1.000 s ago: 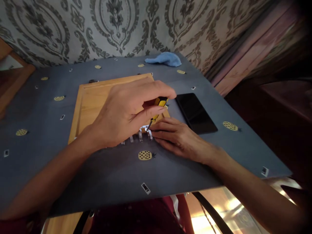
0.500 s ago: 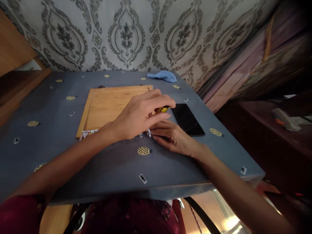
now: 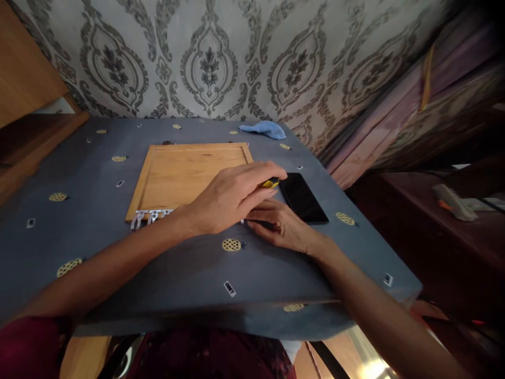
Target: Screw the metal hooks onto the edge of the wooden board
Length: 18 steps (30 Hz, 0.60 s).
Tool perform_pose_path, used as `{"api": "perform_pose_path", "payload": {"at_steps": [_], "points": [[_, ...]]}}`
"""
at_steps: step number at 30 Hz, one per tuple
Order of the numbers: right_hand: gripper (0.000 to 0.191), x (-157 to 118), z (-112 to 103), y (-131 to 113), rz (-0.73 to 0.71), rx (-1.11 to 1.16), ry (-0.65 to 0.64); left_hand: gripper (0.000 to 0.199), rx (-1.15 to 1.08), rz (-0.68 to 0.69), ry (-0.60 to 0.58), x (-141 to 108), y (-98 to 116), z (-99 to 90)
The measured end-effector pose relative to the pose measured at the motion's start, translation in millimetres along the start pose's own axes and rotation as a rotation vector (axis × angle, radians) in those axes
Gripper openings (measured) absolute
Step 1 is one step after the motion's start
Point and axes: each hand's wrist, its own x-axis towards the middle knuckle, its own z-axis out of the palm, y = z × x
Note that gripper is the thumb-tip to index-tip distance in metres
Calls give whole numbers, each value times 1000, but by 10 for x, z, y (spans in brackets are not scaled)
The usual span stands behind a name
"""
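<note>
My left hand (image 3: pixel 232 197) is closed round a tool with a yellow and black handle (image 3: pixel 271 183), over the near right corner of a wooden panel (image 3: pixel 185 171). The lower part of the tool is hidden behind the hands. Just below and to the right, my right hand (image 3: pixel 278 223) has its fingers pressed together at the panel's near right edge; what they hold, if anything, is hidden. Metal clips (image 3: pixel 153 216) line the near edge of the panel, partly covered by my left forearm.
A black tablet-like slab (image 3: pixel 303 197) lies right of the panel. The blue cloth (image 3: pixel 264 129) rests at the back of the patterned blue table (image 3: pixel 189 284). A wooden cabinet (image 3: pixel 31 68) stands at the far left, and a white object (image 3: pixel 455 201) sits on the dark red surface at right.
My left hand has shifted slightly right and tilted lower with the tool. More metal clips show at the panel's near edge. My right hand stays at the corner. The view has shifted a little.
</note>
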Motion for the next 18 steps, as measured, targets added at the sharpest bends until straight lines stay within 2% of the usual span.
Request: {"api": "perform_pose_path", "payload": {"at_steps": [6,10,15,18], "points": [[24,0,17,13,-36,6,20,10,-361,-229,58,-15,91,158],[25,-4,28,13,-45,15,40,7,-419,-308,206,20,154,335],[25,-6,23,15,-57,13,16,37,-596,-402,414,159,127,526],[25,-6,18,14,-61,18,19,46,-684,-415,441,269,49,595]]}}
